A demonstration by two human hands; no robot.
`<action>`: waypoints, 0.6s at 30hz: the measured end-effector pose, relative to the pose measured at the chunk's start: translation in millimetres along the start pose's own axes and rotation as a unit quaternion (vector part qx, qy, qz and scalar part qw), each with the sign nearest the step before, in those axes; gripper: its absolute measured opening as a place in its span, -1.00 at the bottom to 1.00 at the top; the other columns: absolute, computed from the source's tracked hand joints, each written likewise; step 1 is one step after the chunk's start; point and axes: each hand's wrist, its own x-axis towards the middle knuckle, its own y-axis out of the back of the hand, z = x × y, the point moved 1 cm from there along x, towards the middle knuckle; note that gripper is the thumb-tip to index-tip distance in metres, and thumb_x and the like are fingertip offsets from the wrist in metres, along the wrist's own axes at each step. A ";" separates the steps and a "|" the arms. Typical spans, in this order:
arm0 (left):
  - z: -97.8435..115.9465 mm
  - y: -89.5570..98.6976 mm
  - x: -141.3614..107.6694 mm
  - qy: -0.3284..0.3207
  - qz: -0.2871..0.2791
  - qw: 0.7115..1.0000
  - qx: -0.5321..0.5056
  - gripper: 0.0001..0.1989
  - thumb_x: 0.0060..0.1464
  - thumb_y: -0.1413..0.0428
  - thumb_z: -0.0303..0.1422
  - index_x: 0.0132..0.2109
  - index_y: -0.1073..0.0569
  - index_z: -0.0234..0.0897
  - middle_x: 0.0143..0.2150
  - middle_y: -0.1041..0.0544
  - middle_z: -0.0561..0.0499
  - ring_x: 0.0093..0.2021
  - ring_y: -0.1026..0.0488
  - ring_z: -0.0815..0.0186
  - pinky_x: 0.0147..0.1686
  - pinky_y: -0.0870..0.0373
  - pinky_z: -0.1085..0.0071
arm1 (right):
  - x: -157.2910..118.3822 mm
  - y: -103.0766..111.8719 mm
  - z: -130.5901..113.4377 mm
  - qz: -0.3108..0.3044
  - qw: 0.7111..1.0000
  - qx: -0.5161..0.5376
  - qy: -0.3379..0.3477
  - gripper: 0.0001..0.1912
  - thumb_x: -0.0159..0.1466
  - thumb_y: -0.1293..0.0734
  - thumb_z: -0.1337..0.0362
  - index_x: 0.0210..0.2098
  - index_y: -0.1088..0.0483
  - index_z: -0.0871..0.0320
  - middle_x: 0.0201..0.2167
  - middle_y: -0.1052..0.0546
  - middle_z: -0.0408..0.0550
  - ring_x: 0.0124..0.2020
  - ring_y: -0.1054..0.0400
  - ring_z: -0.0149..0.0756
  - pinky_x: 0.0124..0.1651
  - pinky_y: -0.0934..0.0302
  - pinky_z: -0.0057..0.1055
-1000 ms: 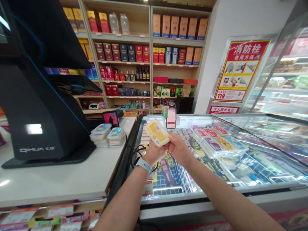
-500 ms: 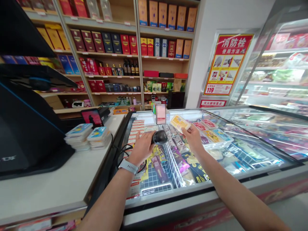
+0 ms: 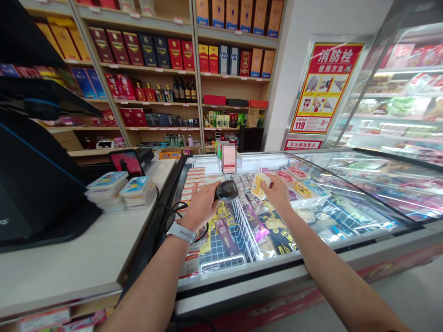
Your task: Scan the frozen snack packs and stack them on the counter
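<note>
Scanner [image 3: 226, 190] sits in the left hand [image 3: 200, 207], fingers wrapped closed around it. The right hand [image 3: 278, 193] pinches a yellow packet [image 3: 260, 186] between thumb and fingers, held above the freezer [image 3: 242, 281] glass — near the scanner, not touching it — with nothing showing it scanned.

Bright, even indoor light. Cold white glow rises from inside the chest freezer [image 3: 221, 240], with long glare streaks across its glass lid [image 3: 370, 193]. Shadows faint. Wide-angle bowing at the frame edges; wooden shelving [image 3: 138, 76] leans inward. 1 pixelated patch covers a small card [image 3: 229, 158].
</note>
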 end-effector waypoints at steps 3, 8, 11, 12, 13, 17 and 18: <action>-1.2 -0.8 0.0 -0.002 0.006 1.000 0.005 -0.46 0.16 -0.02 -0.43 0.29 -0.22 -0.24 0.19 -0.48 -0.12 0.18 -0.39 0.08 0.34 0.04 -0.08 | -3.2 -8.8 2.3 -0.036 0.999 -0.016 0.001 -0.64 0.22 -0.22 0.09 -0.21 -0.53 0.19 -0.31 -0.56 0.01 -0.31 -0.38 -0.21 -0.18 -0.22 -0.32; -3.3 -2.3 0.7 -0.007 0.009 1.000 0.005 -0.46 0.17 -0.02 -0.42 0.30 -0.21 -0.26 0.19 -0.47 -0.17 0.20 -0.38 0.04 0.33 0.06 -0.13 | -9.5 -21.1 6.3 -0.103 0.995 0.012 -0.012 -0.61 0.27 -0.23 0.06 -0.08 -0.51 0.13 -0.36 -0.58 -0.06 -0.35 -0.42 -0.22 -0.23 -0.24 -0.35; -3.6 -2.5 0.8 -0.008 0.012 1.000 0.007 -0.47 0.18 -0.02 -0.42 0.29 -0.22 -0.27 0.17 -0.48 -0.17 0.18 -0.39 0.03 0.32 0.04 -0.12 | -11.4 -26.7 10.8 -0.128 0.991 -0.022 -0.026 -0.66 0.28 -0.25 0.09 -0.08 -0.49 0.13 -0.38 -0.58 -0.07 -0.35 -0.44 -0.22 -0.26 -0.24 -0.37; -3.5 -2.4 0.7 -0.009 0.012 1.000 0.006 -0.47 0.18 -0.02 -0.42 0.29 -0.23 -0.26 0.17 -0.49 -0.17 0.18 -0.39 0.03 0.32 0.03 -0.12 | -11.6 -28.8 12.5 -0.137 0.989 -0.046 -0.031 -0.67 0.28 -0.25 0.11 -0.08 -0.48 0.14 -0.36 -0.59 -0.06 -0.34 -0.45 -0.21 -0.26 -0.24 -0.37; -3.4 -2.2 0.6 -0.009 0.013 1.000 0.004 -0.48 0.18 -0.02 -0.42 0.29 -0.23 -0.26 0.17 -0.49 -0.17 0.18 -0.40 0.04 0.32 0.03 -0.12 | -11.7 -31.0 14.2 -0.149 0.986 -0.071 -0.036 -0.68 0.27 -0.26 0.14 -0.07 -0.47 0.15 -0.33 -0.59 -0.04 -0.32 -0.46 -0.20 -0.25 -0.24 -0.37; -3.1 -1.6 0.6 -0.013 0.022 1.000 0.002 -0.47 0.17 -0.02 -0.43 0.29 -0.23 -0.26 0.19 -0.48 -0.15 0.17 -0.40 0.04 0.32 0.03 -0.10 | -10.6 -38.1 19.3 -0.194 0.971 -0.131 -0.046 -0.67 0.27 -0.27 0.21 -0.02 -0.43 0.22 -0.23 -0.60 0.07 -0.21 -0.48 -0.13 -0.20 -0.25 -0.36; -3.4 -1.6 0.7 -0.012 0.027 1.000 0.002 -0.47 0.17 -0.02 -0.43 0.29 -0.23 -0.26 0.20 -0.47 -0.15 0.18 -0.40 0.04 0.32 0.03 -0.10 | -10.0 -38.7 20.2 -0.196 0.970 -0.133 -0.045 -0.66 0.27 -0.27 0.22 -0.02 -0.43 0.23 -0.22 -0.60 0.09 -0.19 -0.49 -0.11 -0.19 -0.26 -0.35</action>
